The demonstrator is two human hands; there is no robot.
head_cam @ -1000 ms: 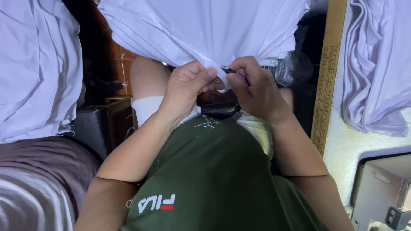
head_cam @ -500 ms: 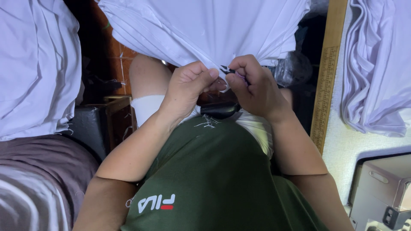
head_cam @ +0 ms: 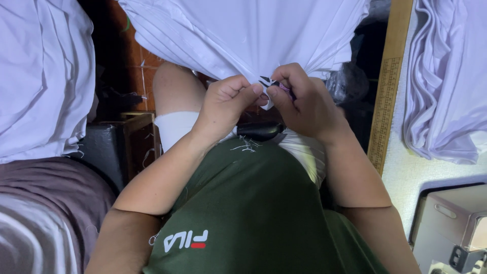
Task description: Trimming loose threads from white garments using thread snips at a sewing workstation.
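Note:
A large white garment (head_cam: 243, 35) hangs down over my lap from the top of the view. My left hand (head_cam: 225, 104) pinches its lower edge between thumb and forefinger. Right beside it, my right hand (head_cam: 304, 101) is closed on a small dark snipping tool (head_cam: 268, 82) whose tip rests at the same spot on the fabric edge. The two hands touch at the fingertips. Most of the tool is hidden inside my right fist. Loose thread bits (head_cam: 246, 147) lie on my green shirt below.
A pile of white cloth (head_cam: 40, 76) lies at the left, with dark striped fabric (head_cam: 40, 218) below it. A wooden ruler (head_cam: 388, 86) runs down the edge of a table at the right, which holds more white cloth (head_cam: 446, 76). A grey machine (head_cam: 451, 228) sits at bottom right.
Both hands stay together at the fabric edge. My right hand has shifted slightly, and the tool tip now sits closer to my left fingertips.

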